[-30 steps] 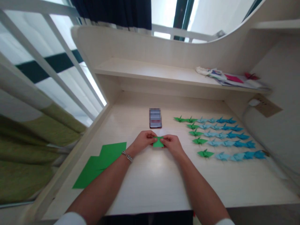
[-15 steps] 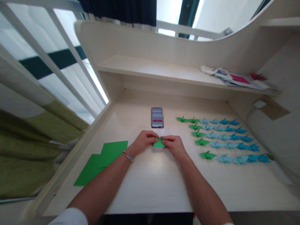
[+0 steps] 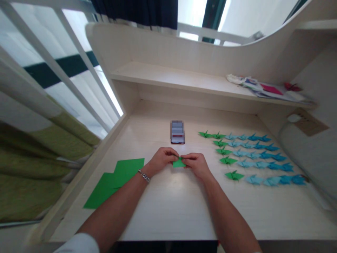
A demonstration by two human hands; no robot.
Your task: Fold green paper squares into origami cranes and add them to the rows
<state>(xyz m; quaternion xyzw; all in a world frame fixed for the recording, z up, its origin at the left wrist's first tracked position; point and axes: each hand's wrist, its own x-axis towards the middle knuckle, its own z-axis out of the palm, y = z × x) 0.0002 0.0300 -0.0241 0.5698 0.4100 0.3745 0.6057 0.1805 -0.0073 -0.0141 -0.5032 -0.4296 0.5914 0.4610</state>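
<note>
Left hand (image 3: 162, 160) and right hand (image 3: 197, 164), well in from front edge of the desk (image 3: 173, 211), pinch small green paper (image 3: 179, 163) between them, forearms (image 3: 119, 202) slanting inward.

- Place: home or dormitory room; which, undetermined.
- Pale desk (image 3: 163, 211), built-in shelf (image 3: 171, 77) along back edge.
- White railing (image 3: 70, 33) and green curtain (image 3: 26, 168) beyond left edge.
- Wall socket (image 3: 309, 122) above right edge.

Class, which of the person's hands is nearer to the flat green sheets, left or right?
Left. The left hand is just right of the flat green sheets; the right hand is farther right, beyond the left hand.
</note>
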